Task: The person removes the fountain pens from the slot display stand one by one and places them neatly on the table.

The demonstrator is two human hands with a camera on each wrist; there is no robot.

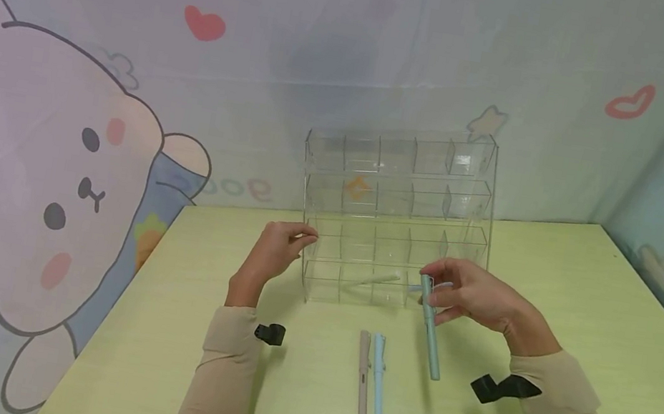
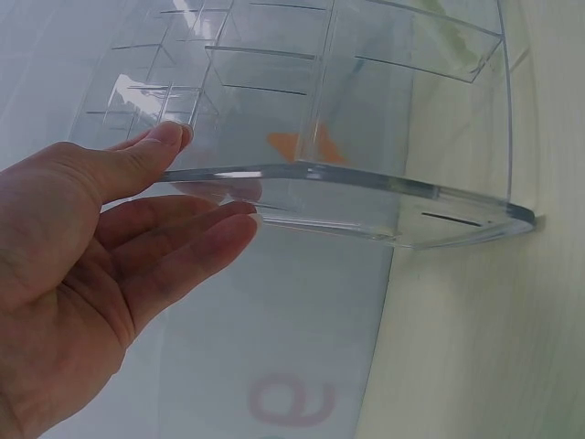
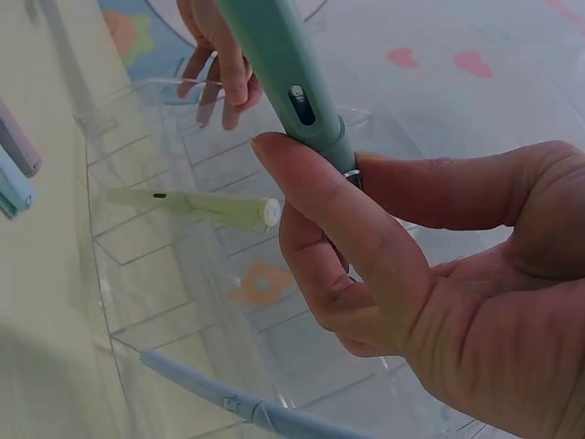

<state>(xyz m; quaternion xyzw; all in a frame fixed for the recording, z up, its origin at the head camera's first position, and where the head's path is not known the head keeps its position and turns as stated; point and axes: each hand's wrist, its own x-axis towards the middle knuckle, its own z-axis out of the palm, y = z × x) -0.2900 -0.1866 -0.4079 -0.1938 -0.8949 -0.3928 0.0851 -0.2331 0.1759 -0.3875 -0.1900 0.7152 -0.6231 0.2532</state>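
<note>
A clear acrylic rack (image 1: 394,227) with tiers of small compartments stands on the table. My left hand (image 1: 273,252) pinches its left side panel (image 2: 347,178), thumb on one face and fingers behind. My right hand (image 1: 477,299) holds a green pen (image 1: 431,338) by its upper part, between thumb and fingers, in front of the rack's lower right. The pen slants, its lower end pointing toward me. In the lowest tier lie a pale yellow-green pen (image 3: 210,207) and a blue pen (image 3: 265,413), the latter partly hidden behind the right hand in the head view.
A taupe pen (image 1: 363,378) and a light blue pen (image 1: 379,381) lie side by side on the yellow-green table (image 1: 138,357), in front of the rack. A printed cloth (image 1: 345,42) hangs close behind the rack, with another cloth on the right.
</note>
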